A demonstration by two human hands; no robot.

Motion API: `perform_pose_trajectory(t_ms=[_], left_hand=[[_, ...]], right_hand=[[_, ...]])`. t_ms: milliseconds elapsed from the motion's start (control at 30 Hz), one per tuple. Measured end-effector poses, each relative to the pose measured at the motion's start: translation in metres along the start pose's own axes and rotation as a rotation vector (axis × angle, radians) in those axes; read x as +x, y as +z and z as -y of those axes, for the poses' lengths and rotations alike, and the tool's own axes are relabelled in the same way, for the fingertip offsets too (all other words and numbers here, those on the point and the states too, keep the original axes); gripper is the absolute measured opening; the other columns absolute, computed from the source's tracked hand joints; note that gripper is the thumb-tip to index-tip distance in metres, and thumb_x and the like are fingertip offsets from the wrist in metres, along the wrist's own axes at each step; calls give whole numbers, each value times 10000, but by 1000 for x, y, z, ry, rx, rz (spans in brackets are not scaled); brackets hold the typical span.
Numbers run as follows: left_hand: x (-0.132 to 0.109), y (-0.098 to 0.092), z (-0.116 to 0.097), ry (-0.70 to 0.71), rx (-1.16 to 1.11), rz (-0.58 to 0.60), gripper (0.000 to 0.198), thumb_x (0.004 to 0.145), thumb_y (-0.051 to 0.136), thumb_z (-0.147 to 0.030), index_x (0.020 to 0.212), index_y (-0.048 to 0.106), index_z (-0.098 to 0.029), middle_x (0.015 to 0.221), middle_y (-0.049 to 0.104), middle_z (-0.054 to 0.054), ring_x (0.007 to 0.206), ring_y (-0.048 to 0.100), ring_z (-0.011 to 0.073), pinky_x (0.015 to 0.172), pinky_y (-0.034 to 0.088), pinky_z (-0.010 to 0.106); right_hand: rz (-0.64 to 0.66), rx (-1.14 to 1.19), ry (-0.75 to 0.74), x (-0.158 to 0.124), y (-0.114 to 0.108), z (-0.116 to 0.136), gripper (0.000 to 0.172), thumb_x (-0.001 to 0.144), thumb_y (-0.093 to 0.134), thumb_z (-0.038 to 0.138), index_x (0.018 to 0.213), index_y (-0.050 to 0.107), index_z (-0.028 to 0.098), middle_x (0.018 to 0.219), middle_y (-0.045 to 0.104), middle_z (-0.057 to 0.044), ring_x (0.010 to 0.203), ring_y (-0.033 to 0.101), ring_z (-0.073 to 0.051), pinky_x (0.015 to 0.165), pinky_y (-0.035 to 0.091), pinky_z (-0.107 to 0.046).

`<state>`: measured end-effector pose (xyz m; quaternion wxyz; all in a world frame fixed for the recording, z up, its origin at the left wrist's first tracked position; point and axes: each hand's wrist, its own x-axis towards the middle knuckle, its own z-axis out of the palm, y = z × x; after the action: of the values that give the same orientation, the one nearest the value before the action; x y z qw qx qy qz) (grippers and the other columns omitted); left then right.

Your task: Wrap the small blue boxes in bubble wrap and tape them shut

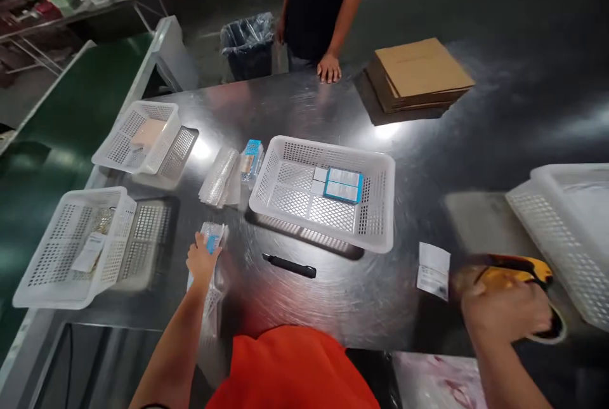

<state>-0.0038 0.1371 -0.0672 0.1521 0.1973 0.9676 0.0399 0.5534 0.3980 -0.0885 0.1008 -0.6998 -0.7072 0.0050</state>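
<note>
While your left hand (202,261) rests flat on the bagged blue-and-white packet (212,236) at the near left of the steel table (428,142), unclenched, press it still. Your right hand (507,311) is clenched around the yellow scanner (516,269) at the near right — swing it left over the packet, clear of the black marker (290,266) and the middle basket (328,190).

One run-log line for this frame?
left hand: on bagged blue box | right hand: grips yellow scanner | centre basket: blue-white boxes
</note>
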Motion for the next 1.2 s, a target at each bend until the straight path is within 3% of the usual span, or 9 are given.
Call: perform_pose_trajectory(t_ms=[67, 167, 267, 433, 600, 767, 867, 967, 1200], left_hand=[[9, 7, -6, 22, -46, -23, 967, 856, 666, -460, 1546, 192, 24, 1354, 510, 363, 1281, 514, 471, 1034, 438, 565], [16, 10, -1, 57, -266, -64, 943, 860, 664, -469, 1522, 226, 40, 1395, 488, 348, 1324, 494, 435, 1090, 415, 519], [2, 7, 27, 56, -496, -155, 901, 856, 650, -456, 1528, 236, -22, 1481, 432, 293, 1389, 447, 383, 1152, 368, 500], [-64, 26, 77, -11, -260, -45, 967, 774, 730, -475, 1484, 313, 31, 1341, 549, 304, 1301, 514, 439, 1078, 431, 561], [-94, 52, 78, 11, 73, -41, 810, 896, 602, -456, 1491, 332, 23, 1221, 601, 254, 1110, 612, 383, 914, 513, 479], [-94, 56, 74, 33, 88, -64, 825, 902, 595, -427, 1512, 309, 49, 1306, 581, 290, 1130, 608, 378, 920, 522, 481], [-112, 64, 81, 86, 147, -132, 802, 910, 581, -389, 1557, 285, -18, 1554, 392, 305, 1309, 512, 419, 1034, 475, 545], [-132, 77, 90, 194, 170, -78, 606, 958, 497, -350, 1542, 405, -215, 1648, 335, 138, 1470, 336, 439, 1137, 354, 671], [-136, 83, 95, 268, 41, 25, 585, 983, 468, -389, 1540, 405, -223, 1657, 316, 86, 1514, 229, 465, 1141, 257, 773]], right_hand=[[-30, 160, -147, -21, -3, 65, 642, 949, 282, 454, 1394, 464, 29, 1306, 526, -367, 1273, 500, -469, 975, 450, -627], [264, 342, -551, -72, 5, 170, 433, 934, 387, 338, 1267, 577, 138, 1220, 636, -226, 1139, 601, -366, 1010, 487, -555], [429, 350, -833, -120, 26, 240, 341, 960, 441, 291, 1221, 614, 158, 1258, 633, -198, 1131, 595, -324, 992, 496, -488], [521, 145, -892, -139, 57, 262, 331, 914, 566, 237, 1220, 601, 116, 1193, 640, -184, 1078, 592, -319, 920, 487, -442], [686, 184, -787, -134, 52, 277, 238, 961, 474, 205, 1158, 589, 136, 1097, 667, -146, 969, 623, -257, 845, 474, -364], [981, 578, -895, -185, 32, 382, 302, 1043, 333, 265, 1256, 515, 154, 1079, 687, -95, 945, 655, -190, 841, 505, -308], [974, 559, -953, -215, 34, 454, 265, 1027, 358, 218, 1223, 526, 157, 1162, 654, -100, 1054, 630, -182, 924, 495, -313], [936, 459, -946, -222, 41, 495, 246, 1025, 350, 206, 1169, 536, 133, 1203, 616, -145, 1076, 612, -210, 926, 491, -345], [892, 243, -1052, -211, 16, 484, 261, 1061, 322, 237, 1204, 524, 155, 1243, 615, -125, 1095, 613, -191, 883, 488, -295]])
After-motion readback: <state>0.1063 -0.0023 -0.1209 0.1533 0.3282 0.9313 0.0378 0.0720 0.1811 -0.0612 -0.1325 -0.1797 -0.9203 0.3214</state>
